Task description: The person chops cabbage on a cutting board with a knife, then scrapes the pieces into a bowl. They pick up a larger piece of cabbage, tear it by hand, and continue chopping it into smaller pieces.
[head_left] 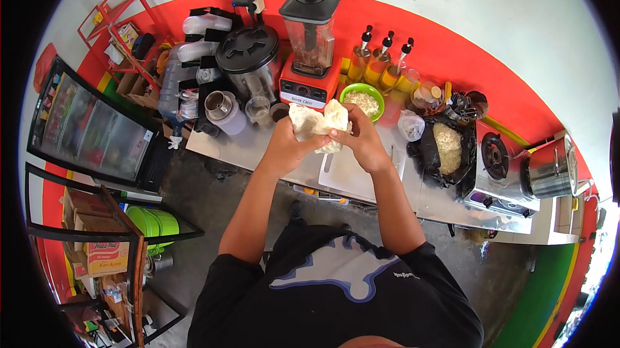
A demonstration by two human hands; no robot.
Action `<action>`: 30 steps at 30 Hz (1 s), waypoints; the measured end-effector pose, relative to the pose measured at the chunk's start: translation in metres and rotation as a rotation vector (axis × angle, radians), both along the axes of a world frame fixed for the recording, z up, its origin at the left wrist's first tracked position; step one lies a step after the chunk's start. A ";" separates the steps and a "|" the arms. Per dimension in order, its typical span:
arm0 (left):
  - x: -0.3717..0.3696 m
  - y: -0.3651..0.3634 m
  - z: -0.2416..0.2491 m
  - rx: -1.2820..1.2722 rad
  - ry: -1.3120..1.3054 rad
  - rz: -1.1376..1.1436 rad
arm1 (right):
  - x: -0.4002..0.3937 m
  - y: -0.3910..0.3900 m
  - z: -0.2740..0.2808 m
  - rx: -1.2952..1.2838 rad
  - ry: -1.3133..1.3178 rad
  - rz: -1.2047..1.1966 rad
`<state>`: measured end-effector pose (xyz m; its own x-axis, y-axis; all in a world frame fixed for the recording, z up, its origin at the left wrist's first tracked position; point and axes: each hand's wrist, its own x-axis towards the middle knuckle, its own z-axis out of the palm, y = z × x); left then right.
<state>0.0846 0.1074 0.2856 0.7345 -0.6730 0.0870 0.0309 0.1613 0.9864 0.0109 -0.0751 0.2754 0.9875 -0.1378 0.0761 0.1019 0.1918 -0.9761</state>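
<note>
Pinched between both hands, right at the fingertips: an off-white, oyster-mushroom-like clump (336,117), spread into two lobes. Longest along the right lobe, running roughly away from the body, from past the fingertips down to below the thumb; flatter and more open toward the left hand (289,143). Impossible to tell whether joined or split at the middle (partly covered there by the right thumb). Cupped from the left by curled fingers; held from the right by the right hand (361,140), with the thumb laid across the near face. Set close together, about equally near to the clump on opposite sides, with no clear gap showing between.

Just beyond the right hand, and nearer to it than to the left: a lime-green bowl (376,91) with pale shreds (363,104) inside. Well out to the right of both: a black plastic bag (427,154), opened around a larger pale heap (447,147). On the near side, below the right hand and wrist: a white cutting board (352,177). Straight beyond both hands: a red-based Silver Crest blender (310,57), standing upright.
</note>
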 end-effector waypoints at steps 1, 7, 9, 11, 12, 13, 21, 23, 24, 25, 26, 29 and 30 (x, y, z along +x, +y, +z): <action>0.000 0.001 0.000 -0.013 -0.024 0.025 | 0.002 0.002 0.000 0.017 0.012 -0.020; 0.000 0.004 -0.009 -0.143 0.075 0.050 | 0.007 0.006 -0.004 0.274 0.025 0.055; 0.002 0.007 -0.011 -0.225 0.211 0.043 | 0.004 0.008 -0.003 0.376 0.046 0.071; 0.003 0.009 -0.010 -0.311 0.343 0.037 | 0.004 0.010 -0.003 0.473 0.066 0.091; 0.002 0.010 -0.010 -0.316 0.340 0.043 | 0.004 0.011 -0.004 0.479 0.080 0.090; 0.002 0.012 -0.009 -0.320 0.339 0.048 | 0.004 0.012 -0.004 0.485 0.095 0.089; 0.001 0.017 -0.002 -0.038 0.052 0.138 | 0.007 0.010 -0.007 0.314 0.025 0.060; 0.002 0.016 -0.002 -0.036 0.051 0.162 | 0.008 0.009 -0.010 0.285 0.006 0.039; 0.002 0.015 -0.003 -0.040 0.044 0.161 | 0.009 0.010 -0.011 0.250 0.002 0.014; 0.002 0.015 -0.003 -0.043 0.037 0.160 | 0.008 0.011 -0.011 0.215 -0.001 -0.011; 0.001 0.016 -0.003 -0.042 0.038 0.158 | 0.008 0.011 -0.011 0.216 0.000 -0.013; 0.000 0.018 0.001 -0.068 0.031 0.134 | 0.006 0.012 -0.009 0.196 -0.020 0.000; 0.001 0.019 -0.001 -0.052 0.055 0.109 | 0.005 0.012 -0.010 0.197 -0.026 0.004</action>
